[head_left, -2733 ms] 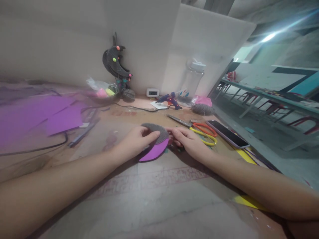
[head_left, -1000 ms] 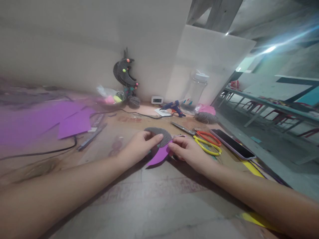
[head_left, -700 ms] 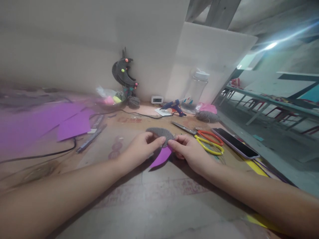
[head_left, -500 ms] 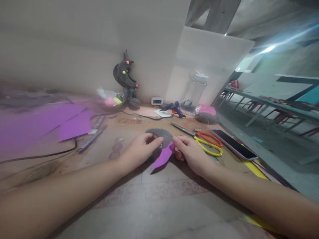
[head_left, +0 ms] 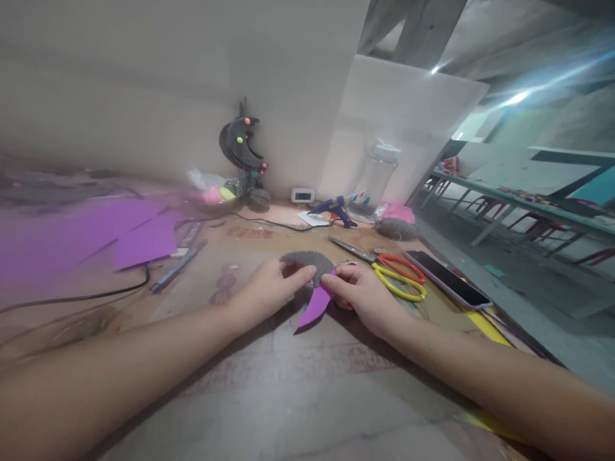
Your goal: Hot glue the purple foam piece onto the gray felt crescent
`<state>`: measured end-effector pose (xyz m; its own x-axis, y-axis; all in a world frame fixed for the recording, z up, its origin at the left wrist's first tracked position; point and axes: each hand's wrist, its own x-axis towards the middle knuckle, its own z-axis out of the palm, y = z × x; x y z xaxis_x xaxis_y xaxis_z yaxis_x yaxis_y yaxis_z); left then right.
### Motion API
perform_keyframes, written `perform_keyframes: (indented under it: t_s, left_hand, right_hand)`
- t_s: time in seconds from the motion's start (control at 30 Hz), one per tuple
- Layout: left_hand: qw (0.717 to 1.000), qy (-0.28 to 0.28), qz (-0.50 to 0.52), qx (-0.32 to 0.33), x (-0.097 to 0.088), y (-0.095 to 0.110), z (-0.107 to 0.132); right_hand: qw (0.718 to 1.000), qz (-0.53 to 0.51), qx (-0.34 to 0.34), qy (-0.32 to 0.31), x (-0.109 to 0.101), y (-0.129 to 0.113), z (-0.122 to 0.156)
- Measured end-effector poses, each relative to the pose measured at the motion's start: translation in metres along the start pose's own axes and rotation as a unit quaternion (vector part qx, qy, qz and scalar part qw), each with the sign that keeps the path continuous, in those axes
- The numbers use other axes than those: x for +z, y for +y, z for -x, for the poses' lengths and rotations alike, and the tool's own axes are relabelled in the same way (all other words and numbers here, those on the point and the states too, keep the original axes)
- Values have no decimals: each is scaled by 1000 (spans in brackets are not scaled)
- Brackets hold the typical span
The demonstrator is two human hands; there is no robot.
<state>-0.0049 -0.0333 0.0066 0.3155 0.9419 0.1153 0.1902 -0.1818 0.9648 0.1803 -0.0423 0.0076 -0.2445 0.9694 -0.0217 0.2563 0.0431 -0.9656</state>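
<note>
A paper crescent (head_left: pixel 314 306) is in both my hands above the table; its upper part is covered in grey yarn (head_left: pixel 305 258), its lower tip is bare purple paper. My left hand (head_left: pixel 276 282) is closed on the grey part, thumb on top. With bent fingers, my right hand (head_left: pixel 353 285) pinches the right edge where grey meets purple; whether a yarn strand is also in that pinch cannot be made out. Just right of that hand lie scissors (head_left: pixel 398 285) with orange and yellow handles.
A phone (head_left: pixel 449 280) lies at the right edge. Behind are a blue glue gun (head_left: pixel 336 210), a clear bottle (head_left: pixel 377 179), grey yarn (head_left: pixel 396 228), a small clock (head_left: pixel 302 194) and a dark crescent ornament (head_left: pixel 240 144). Purple paper sheets (head_left: pixel 144 240) and a pen (head_left: pixel 177 267) lie left.
My right fingertips have moved slightly left onto the crescent's edge. The purple tip has turned a little and shows more broadly. My left hand keeps its grip.
</note>
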Motion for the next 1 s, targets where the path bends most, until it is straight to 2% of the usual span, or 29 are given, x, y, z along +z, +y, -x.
perform_keyframes:
  t_s: [0.27,0.47,0.6,0.67,0.73,0.83,1.0]
  left_hand:
    - [999,2,23,25,0,-3,-1]
    - [1000,2,-4,-5,-1,0,0]
    - [999,30,-8,-9,-2,-3,-2]
    - [999,43,-4,-20,-2,-4,-3]
    - [998,45,10,-30,-1,-3,-3]
    - [999,22,27,-35,1,0,-1]
    - [999,-5,22,-24,1,0,0]
  right_hand:
    - [1000,-12,4,-1,0,-1,1]
    - [1000,-13,9,-8,2,1,0]
    - [1000,-1,-15,-18,0,2,2]
    - [999,11,-31,13,-5,1,2]
    - [995,30,-63,73,-12,-1,2]
    - [982,57,-124,130,-23,-4,0]
    - [985,109,-119,62,-26,1,-4]
